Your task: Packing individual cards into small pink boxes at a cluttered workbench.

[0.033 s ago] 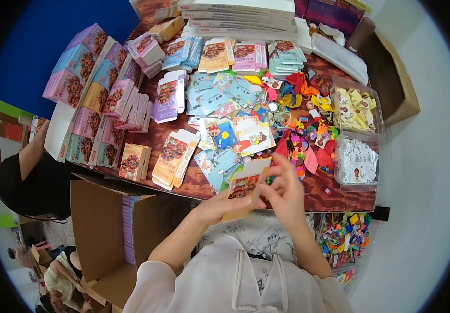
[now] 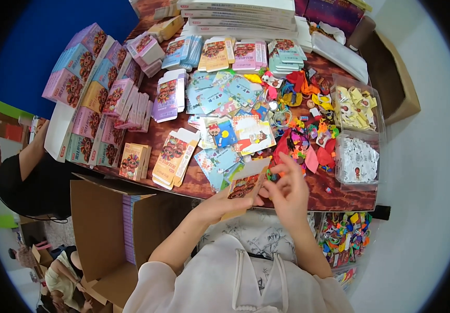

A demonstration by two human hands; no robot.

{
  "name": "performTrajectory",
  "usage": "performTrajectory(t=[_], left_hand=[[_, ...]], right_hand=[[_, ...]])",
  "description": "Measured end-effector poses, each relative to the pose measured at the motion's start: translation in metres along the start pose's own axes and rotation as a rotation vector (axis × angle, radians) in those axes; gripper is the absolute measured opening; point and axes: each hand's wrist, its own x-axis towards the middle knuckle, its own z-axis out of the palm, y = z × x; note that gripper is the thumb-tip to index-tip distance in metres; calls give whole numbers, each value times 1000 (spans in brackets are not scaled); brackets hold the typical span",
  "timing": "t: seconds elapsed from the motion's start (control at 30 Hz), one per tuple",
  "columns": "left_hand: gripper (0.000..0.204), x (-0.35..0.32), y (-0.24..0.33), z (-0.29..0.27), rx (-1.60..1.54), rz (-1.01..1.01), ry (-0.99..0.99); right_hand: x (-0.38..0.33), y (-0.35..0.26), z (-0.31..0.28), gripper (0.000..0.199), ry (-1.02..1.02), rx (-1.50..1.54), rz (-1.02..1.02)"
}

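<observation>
My left hand (image 2: 217,207) grips a small orange carton (image 2: 244,187) with a printed cartoon picture, held just past the table's near edge. Its pale top flap stands up. Right beside the carton is my right hand (image 2: 286,190), fingers apart and curled, the thumb side close to the carton's right face; whether they touch I cannot tell. Beyond the hands lie a heap of printed cards (image 2: 222,96) and a pile of small colourful toys (image 2: 300,125). To the left rest flattened orange cartons (image 2: 174,159) and a few upright orange boxes (image 2: 134,161).
Filled boxes (image 2: 86,122) stand in white trays at left. Flat carton stacks (image 2: 217,55) line the back. Clear bins hold yellow packets (image 2: 358,109) and white packets (image 2: 358,159). An open brown carton (image 2: 102,229) sits below left; another person's arm (image 2: 29,148) is nearby.
My right hand has shifted slightly to the right, its fingers a little farther from the carton. My left hand and the carton stay nearly in place.
</observation>
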Motion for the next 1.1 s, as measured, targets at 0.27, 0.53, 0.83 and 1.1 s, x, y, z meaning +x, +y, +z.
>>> performTrajectory(t=[0.27,0.53,0.83,1.1], left_hand=[[69,-4,-2,9,514,19,80],[59,-5,-12,9,174,82,168],[41,-5,-38,-8,-182,45,154],[53,-20,-6,14,438,332,307]], right_hand=[[2,-14,-18,5,-464,-135,-273],[-5,-13,-18,24,-223,37,-252],[-6,1,-17,19,-350,48,-52],[-5,9,-19,26,-169,282,64]])
